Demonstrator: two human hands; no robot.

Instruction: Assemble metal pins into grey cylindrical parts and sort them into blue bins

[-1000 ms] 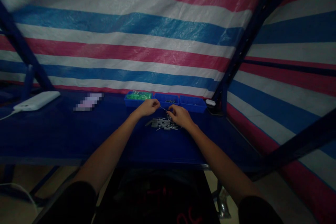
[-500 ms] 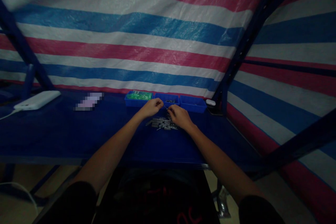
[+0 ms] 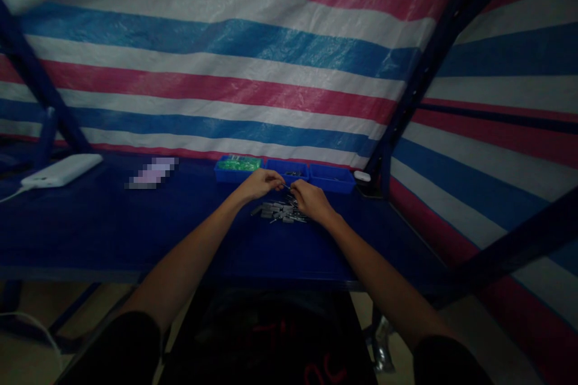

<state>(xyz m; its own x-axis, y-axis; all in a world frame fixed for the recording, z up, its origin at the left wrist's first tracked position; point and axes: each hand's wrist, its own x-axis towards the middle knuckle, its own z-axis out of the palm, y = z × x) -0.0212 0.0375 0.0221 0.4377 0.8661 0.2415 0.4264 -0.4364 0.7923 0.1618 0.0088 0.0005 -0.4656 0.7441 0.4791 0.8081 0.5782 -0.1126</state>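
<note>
My left hand (image 3: pixel 265 183) and my right hand (image 3: pixel 309 197) meet fingertip to fingertip above a blue table (image 3: pixel 180 234). Between them runs a thin metal pin (image 3: pixel 286 186), pinched by the fingers of both hands; its details are too small and dark to make out. Just beneath lies a pile of small grey metal parts (image 3: pixel 276 211), some thick and short, others thin like pins. My right hand covers the pile's right side in part.
Behind my hands stand a blue bin with green plastic-wrapped contents (image 3: pixel 238 177), a middle blue bin (image 3: pixel 275 165) with small metal pieces and a right blue bin (image 3: pixel 332 183). A white power bank (image 3: pixel 63 171) lies left; a small white case (image 3: pixel 362 177) sits right.
My left hand has shifted slightly right, closing the gap to my right hand. The right hand has hardly moved, and the pile looks the same.
</note>
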